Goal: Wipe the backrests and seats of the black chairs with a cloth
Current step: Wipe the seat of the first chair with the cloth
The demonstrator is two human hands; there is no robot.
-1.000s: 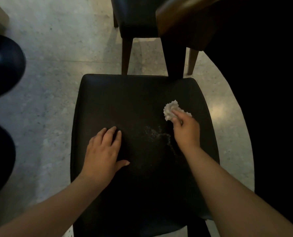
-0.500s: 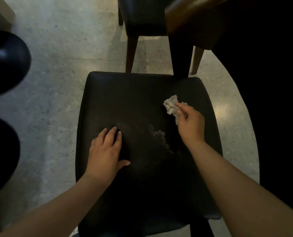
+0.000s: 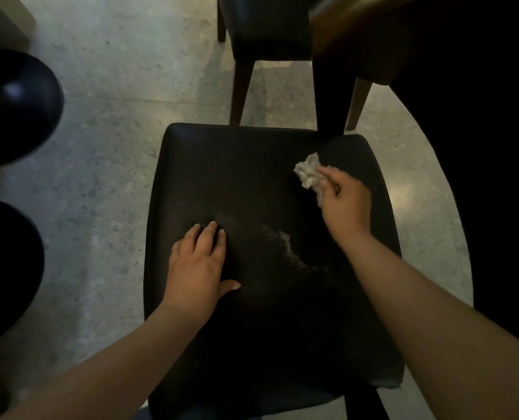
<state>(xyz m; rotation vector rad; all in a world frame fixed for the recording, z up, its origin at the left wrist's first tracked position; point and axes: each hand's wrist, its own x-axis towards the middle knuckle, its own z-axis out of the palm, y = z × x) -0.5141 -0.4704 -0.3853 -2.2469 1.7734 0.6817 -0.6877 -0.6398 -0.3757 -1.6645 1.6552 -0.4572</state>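
A black padded chair seat (image 3: 252, 177) fills the middle of the view below me. My right hand (image 3: 344, 201) grips a crumpled white cloth (image 3: 308, 172) and holds it against the seat near its far right corner. My left hand (image 3: 199, 268) rests flat on the seat's left half, fingers straight and thumb spread. A patch of pale crumbs or dust (image 3: 277, 241) lies on the seat between my hands. The chair's backrest is not in view.
A second black chair (image 3: 267, 28) with brown wooden legs stands just beyond the seat. A brown wooden table edge (image 3: 358, 16) juts in at top right. Two dark rounded stools (image 3: 15, 107) stand at the left on the speckled floor (image 3: 124, 86).
My right hand has slid the cloth away from me, from the seat's middle right toward its far right corner. My left hand has stayed flat on the seat.
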